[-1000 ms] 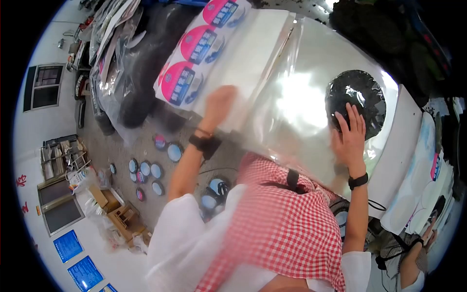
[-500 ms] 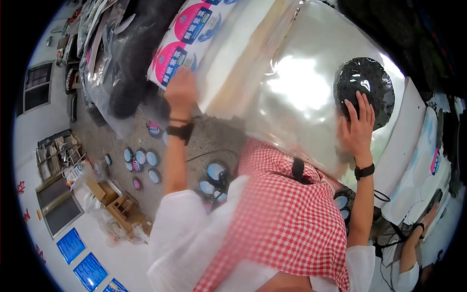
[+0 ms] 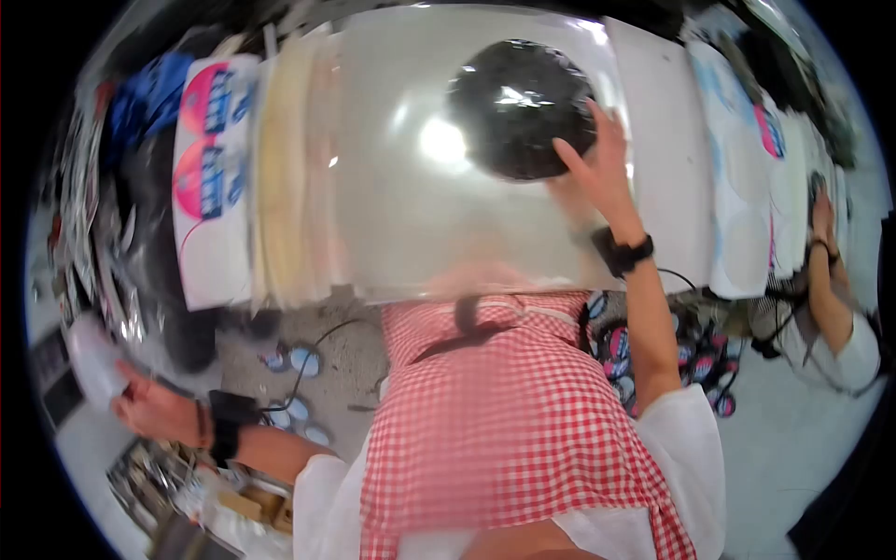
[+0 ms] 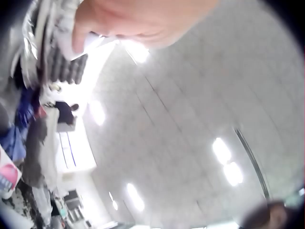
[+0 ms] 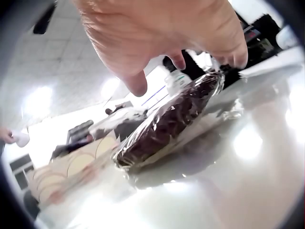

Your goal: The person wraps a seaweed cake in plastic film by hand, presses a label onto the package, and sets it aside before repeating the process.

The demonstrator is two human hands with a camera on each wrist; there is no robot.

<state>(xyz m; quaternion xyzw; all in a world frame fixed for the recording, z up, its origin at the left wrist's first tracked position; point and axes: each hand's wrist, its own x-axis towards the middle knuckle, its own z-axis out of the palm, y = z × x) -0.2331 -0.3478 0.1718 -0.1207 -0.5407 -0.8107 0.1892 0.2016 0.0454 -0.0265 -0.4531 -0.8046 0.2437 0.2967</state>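
Observation:
My right hand (image 3: 602, 173) has its thumb and fingers spread at the lower right edge of a round, dark cake of dried seaweed (image 3: 513, 98) wrapped in shiny clear plastic. In the right wrist view, fingertips sit at the far end of the wrapped seaweed cake (image 5: 167, 126), while the thumb hangs apart from it. Out at the far left, my left hand (image 3: 157, 408) pinches a whitish, blurred label-like piece (image 3: 93, 359). The left wrist view shows that hand (image 4: 143, 19) from below, with a bit of the white piece (image 4: 66, 33) past the fingers.
A glossy plastic-covered work surface (image 3: 392, 224) bears the seaweed cake. On its left lie pink-and-blue printed sheets (image 3: 217, 266) and pale sheets (image 3: 285, 187). More printed sheets (image 3: 742, 233) lie right, near another person's arm (image 3: 826, 280). Round packs (image 3: 303, 361) stand on the floor.
My left hand has swung from the printed sheets out to the far left, now with a whitish piece. The head view has turned; my right hand stays by the seaweed cake.

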